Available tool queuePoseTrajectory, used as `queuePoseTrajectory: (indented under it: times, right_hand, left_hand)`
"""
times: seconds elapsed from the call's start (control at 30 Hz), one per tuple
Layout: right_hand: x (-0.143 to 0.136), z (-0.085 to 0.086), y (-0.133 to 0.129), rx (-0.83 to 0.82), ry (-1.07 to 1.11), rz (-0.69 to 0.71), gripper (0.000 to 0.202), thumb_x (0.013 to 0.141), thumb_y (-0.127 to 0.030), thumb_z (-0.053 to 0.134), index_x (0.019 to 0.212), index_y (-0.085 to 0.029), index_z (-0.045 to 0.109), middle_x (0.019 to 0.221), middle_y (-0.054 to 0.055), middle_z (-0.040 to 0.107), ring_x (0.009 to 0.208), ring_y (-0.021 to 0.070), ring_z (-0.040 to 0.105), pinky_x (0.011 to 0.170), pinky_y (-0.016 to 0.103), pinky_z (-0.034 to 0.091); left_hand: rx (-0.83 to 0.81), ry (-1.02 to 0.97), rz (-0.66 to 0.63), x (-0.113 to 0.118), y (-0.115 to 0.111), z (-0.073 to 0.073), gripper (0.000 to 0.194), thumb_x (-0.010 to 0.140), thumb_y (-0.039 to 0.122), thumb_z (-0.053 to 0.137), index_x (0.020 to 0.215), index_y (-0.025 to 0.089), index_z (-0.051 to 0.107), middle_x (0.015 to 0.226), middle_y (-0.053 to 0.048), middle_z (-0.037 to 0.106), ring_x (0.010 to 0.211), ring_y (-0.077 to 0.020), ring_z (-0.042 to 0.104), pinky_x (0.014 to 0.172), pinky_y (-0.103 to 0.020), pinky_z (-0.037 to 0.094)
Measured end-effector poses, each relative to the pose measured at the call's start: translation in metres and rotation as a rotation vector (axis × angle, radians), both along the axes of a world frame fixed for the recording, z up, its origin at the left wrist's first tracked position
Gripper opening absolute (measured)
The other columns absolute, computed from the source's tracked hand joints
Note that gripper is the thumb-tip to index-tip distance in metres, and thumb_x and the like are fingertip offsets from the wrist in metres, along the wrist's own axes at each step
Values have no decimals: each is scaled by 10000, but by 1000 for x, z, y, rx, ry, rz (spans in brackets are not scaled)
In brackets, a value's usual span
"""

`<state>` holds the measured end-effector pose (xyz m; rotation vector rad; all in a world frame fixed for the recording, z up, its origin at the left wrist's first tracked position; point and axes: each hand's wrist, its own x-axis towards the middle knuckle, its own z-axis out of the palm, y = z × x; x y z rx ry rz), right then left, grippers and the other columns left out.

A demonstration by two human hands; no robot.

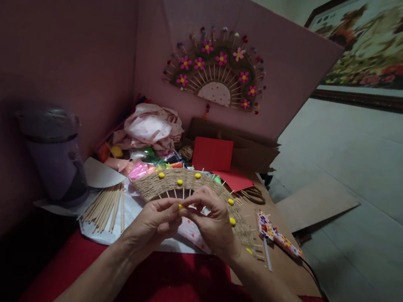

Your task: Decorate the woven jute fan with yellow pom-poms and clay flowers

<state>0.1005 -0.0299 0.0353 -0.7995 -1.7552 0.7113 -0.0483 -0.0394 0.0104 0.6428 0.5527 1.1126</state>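
- While I watched from the room, the left hand (155,223) had its thumb and fingers pinched on a small yellow piece (180,207).
- The right hand (215,224) met it there, fingertips at the same piece; whether those also gripped it, I couldn't tell.
- Just behind the hands, on the table (164,288) with its red cover, lay a twine-covered fan (169,181), yellow dots (230,201) spaced along its arc; the right hand hid part of it.
- To the left, a bundle of thin sticks (106,207) fanned out over a pale sheet (97,230), close against a tall purple container (57,169) that took up that side.
- Past the fan, small colourful packets crowded together, the pink one (139,171) brightest, below a heap of spotted cloth (154,125).
- Beside the heap sat a ball of twine (186,152), then a red card (212,154) propped before brown sheets (258,155).
- On the right, a flower-patterned glue gun (279,239) lay on cardboard (292,277), its cord trailing off the side.
- Above it all, a flowered fan (221,58) hung on the pink panel (160,22), with a framed picture (400,55) further right.
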Motion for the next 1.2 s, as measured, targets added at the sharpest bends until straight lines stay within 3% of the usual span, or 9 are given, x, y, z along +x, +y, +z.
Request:
queuePoseTrajectory:
  times: [0.17, 0.3, 0.47, 0.6, 0.77, 0.87, 1.03, 1.2]
  right_hand:
    - [5, 3, -2, 163, -128, 127, 231, 787, -162, 667, 1000, -247, 687, 801, 8, 496, 720, 126, 482, 590, 249, 422]
    - [4, 1, -3, 197, -114, 65, 200, 793, -102, 633, 929, -239, 689, 791, 2, 483, 725, 123, 483, 589, 243, 418]
    - [3, 2, -2, 126, -114, 85, 180, 742, -104, 694, 888, -204, 661, 813, 0, 522, 731, 124, 501, 615, 251, 433]
    - [2, 4, -2, 122, -88, 81, 111, 783, -135, 660, 857, -214, 681, 802, -1, 505, 733, 121, 502, 599, 242, 428]
    - [0, 3, -1, 92, -116, 123, 189, 781, -129, 663, 941, -229, 680, 827, 4, 513, 732, 119, 500, 595, 242, 439]
    - [0, 3, 0, 77, -95, 116, 100, 794, -179, 666, 884, -222, 678, 824, 5, 510, 737, 119, 499, 592, 242, 441]
    - [5, 3, 1, 30, -118, 139, 122, 760, -262, 712, 865, -216, 670, 818, 4, 528, 730, 125, 500, 597, 253, 441]
    - [9, 3, 1, 57, -116, 138, 66, 793, -260, 676, 850, -231, 695, 796, 4, 522, 715, 123, 502, 584, 252, 430]
  left_hand:
    - [15, 12, -59, -1, 0, -4, 340, 640, 379, 784, 725, 103, 605, 532, 40, 446, 422, -14, 311, 405, -153, 203]
    - [52, 38, -77, 0, 0, -6, 412, 716, 499, 682, 722, 98, 589, 511, 57, 375, 417, -12, 242, 406, -161, 165]
    - [49, 45, -71, -1, -1, -6, 299, 706, 357, 736, 713, 124, 549, 510, 76, 332, 427, -18, 239, 414, -165, 166]
    - [28, 44, -69, 0, -2, -4, 346, 686, 410, 740, 727, 131, 540, 546, 62, 370, 444, -26, 268, 406, -160, 163]
    - [75, 46, -50, 0, 0, -5, 360, 697, 408, 732, 656, 143, 491, 474, 92, 289, 407, -19, 200, 393, -163, 146]
    - [86, 74, -47, 0, 0, -5, 414, 705, 503, 689, 656, 141, 493, 476, 85, 309, 403, -18, 196, 385, -164, 132]
    - [93, 92, -99, 0, -2, -6, 355, 715, 437, 707, 694, 139, 515, 483, 89, 302, 410, -17, 189, 393, -166, 134]
    - [50, 87, -139, 2, -2, -6, 422, 661, 502, 726, 692, 137, 516, 504, 79, 329, 417, -20, 211, 390, -167, 125]
